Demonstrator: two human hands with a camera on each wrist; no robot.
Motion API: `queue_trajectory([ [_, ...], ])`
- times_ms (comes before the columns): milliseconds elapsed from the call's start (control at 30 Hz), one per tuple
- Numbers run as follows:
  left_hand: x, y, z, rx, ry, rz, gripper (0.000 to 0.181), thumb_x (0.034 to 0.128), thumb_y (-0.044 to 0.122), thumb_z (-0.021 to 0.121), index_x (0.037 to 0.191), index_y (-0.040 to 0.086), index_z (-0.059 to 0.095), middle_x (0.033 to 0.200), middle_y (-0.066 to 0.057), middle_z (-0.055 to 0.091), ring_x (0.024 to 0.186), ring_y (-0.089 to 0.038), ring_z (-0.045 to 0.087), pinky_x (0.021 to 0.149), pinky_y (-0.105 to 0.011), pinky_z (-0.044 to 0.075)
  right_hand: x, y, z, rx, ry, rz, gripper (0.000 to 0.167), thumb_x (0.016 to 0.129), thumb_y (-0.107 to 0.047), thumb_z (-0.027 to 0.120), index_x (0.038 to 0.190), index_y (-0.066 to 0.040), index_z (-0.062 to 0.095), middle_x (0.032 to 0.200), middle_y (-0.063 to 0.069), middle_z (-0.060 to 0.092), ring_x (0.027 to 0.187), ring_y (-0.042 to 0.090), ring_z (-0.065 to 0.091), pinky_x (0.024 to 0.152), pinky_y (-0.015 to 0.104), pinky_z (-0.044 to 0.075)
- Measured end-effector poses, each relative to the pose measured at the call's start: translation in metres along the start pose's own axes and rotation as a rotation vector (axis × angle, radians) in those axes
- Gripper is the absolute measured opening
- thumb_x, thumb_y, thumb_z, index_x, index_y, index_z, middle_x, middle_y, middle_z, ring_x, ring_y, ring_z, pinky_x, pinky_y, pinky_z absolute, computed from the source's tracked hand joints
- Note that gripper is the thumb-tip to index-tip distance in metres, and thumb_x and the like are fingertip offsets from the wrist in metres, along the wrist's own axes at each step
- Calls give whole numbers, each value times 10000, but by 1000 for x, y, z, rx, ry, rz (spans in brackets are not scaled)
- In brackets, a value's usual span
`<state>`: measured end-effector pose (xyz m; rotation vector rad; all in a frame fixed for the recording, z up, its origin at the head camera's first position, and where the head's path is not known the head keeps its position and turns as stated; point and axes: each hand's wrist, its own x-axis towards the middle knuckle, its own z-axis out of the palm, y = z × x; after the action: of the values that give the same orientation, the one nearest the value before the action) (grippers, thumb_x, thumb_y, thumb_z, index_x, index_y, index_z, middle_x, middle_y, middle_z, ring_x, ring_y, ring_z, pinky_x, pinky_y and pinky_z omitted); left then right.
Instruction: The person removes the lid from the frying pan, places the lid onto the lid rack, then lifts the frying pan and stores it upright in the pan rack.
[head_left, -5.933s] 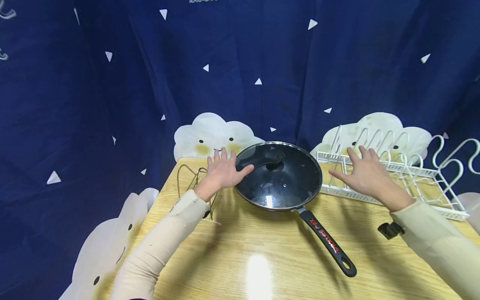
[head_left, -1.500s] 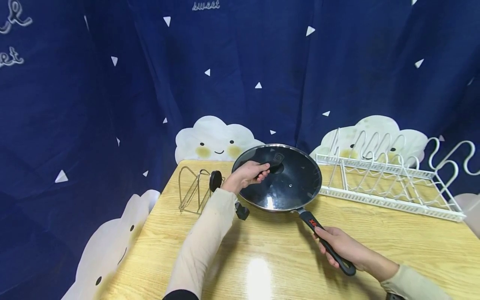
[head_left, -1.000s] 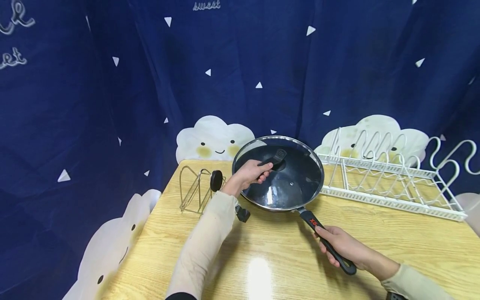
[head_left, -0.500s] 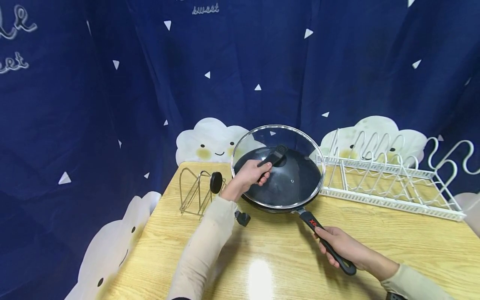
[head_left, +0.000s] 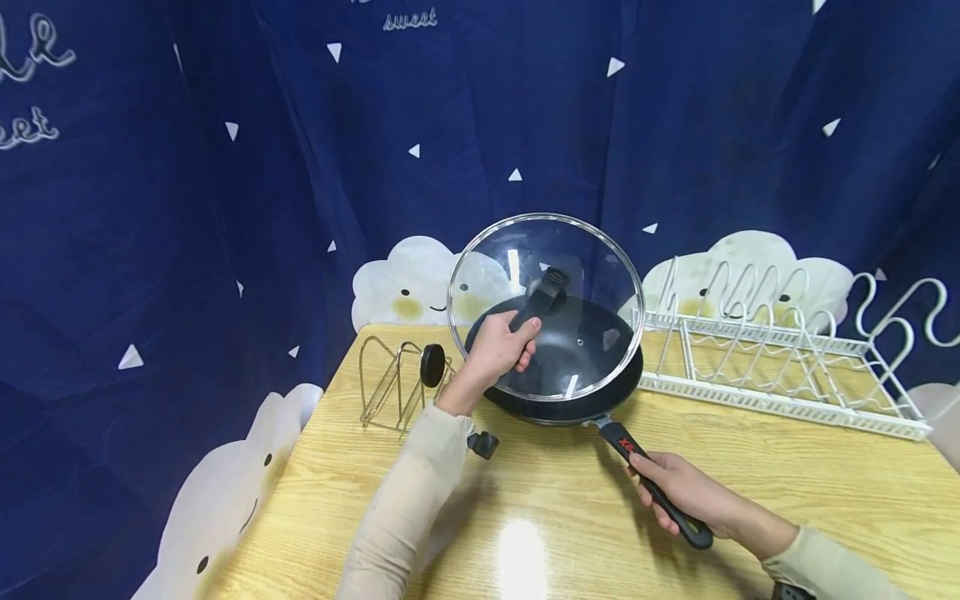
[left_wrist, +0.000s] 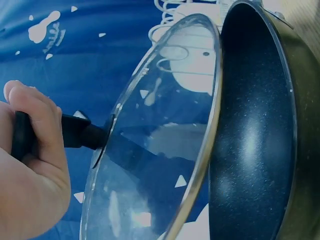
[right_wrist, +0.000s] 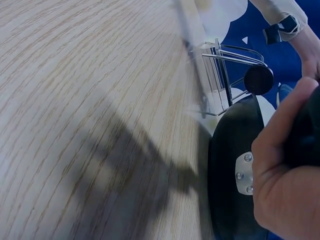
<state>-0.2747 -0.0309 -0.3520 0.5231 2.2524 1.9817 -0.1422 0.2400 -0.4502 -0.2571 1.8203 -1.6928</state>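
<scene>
My left hand [head_left: 501, 348] grips the black handle of a round glass lid [head_left: 480, 258] with a metal rim. In the head view the lid hangs tilted above a dark frying pan [head_left: 525, 410]. The left wrist view shows a gap between the lid's glass [left_wrist: 165, 125] and the pan's speckled inside [left_wrist: 250, 130]. My right hand [head_left: 686, 493] holds the pan's long black handle [head_left: 615, 437], thumb on top. In the right wrist view that hand [right_wrist: 285, 185] covers most of the handle, near the riveted bracket. The pan sits on the wooden table [head_left: 570, 517].
Left of the pan stands a small wire rack [head_left: 386, 392] with a black round disc [head_left: 432, 365]. A white wire dish rack [head_left: 780, 367] is at the right, close to the pan. Behind the table hangs a blue curtain [head_left: 300, 167] with clouds.
Both hands came down from open above the table onto the lid and pan handles. The left hand has since raised and tilted the lid off the pan; the pan has stayed in place.
</scene>
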Motion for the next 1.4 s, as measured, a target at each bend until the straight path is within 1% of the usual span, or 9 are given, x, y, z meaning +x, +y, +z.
queue_trajectory([
  [133,-7,3,-4,41,57,53,243,955,215,557,851,-3,538,544,-32,533,366,-97,465,393,-255,450,-1,-2,1,-10,4,1,484,1019,-413,369,1139,55,381,733,15,535,439,51,544,395,208,451],
  [233,-11,3,-6,76,91,88,237,944,222,573,802,36,532,535,-41,544,355,-107,475,379,-267,458,-3,-4,2,-25,4,0,500,1020,-414,363,1160,66,371,744,25,539,444,55,548,403,210,454],
  [700,-29,-2,-24,121,192,190,254,947,228,582,805,25,531,533,-44,546,337,-124,488,363,-282,460,-6,-9,0,-134,22,2,495,1027,-406,341,1145,74,356,767,88,530,470,127,551,435,279,485],
  [833,-33,-3,-32,132,221,214,264,946,228,589,799,15,532,530,-50,548,327,-128,484,345,-289,447,-7,-11,1,-182,26,18,490,1026,-406,343,1126,73,373,776,114,541,485,158,560,451,329,501],
  [967,-38,-2,-41,188,271,244,265,943,209,591,768,19,532,518,-33,547,317,-115,479,327,-266,422,-6,-13,-2,-253,30,22,465,1027,-393,354,1101,64,396,779,142,554,508,205,579,484,401,519],
  [1100,-45,-1,-50,230,317,249,242,941,175,588,760,26,526,510,-31,542,316,-108,481,323,-245,413,-4,-19,-5,-391,46,5,407,1023,-351,400,1051,53,434,776,168,566,535,257,585,503,433,514],
  [1267,-51,-1,-63,207,338,248,236,947,185,588,812,-5,555,534,-95,555,331,-125,485,329,-240,416,-2,-30,-6,-688,103,-38,331,1008,-313,454,1033,13,505,754,77,562,576,184,507,492,323,427],
  [1333,-54,-1,-68,211,347,246,238,952,174,579,823,-26,557,548,-140,560,337,-134,486,331,-234,414,-1,-34,-6,-778,123,-54,320,999,-314,475,1042,-1,526,737,35,548,572,152,463,491,296,381],
  [1400,-60,6,-70,218,359,244,232,955,141,567,819,-45,549,557,-176,561,343,-143,489,335,-224,415,0,-37,-5,-831,135,-67,323,990,-317,495,1062,-5,534,727,15,545,560,132,459,492,287,378],
])
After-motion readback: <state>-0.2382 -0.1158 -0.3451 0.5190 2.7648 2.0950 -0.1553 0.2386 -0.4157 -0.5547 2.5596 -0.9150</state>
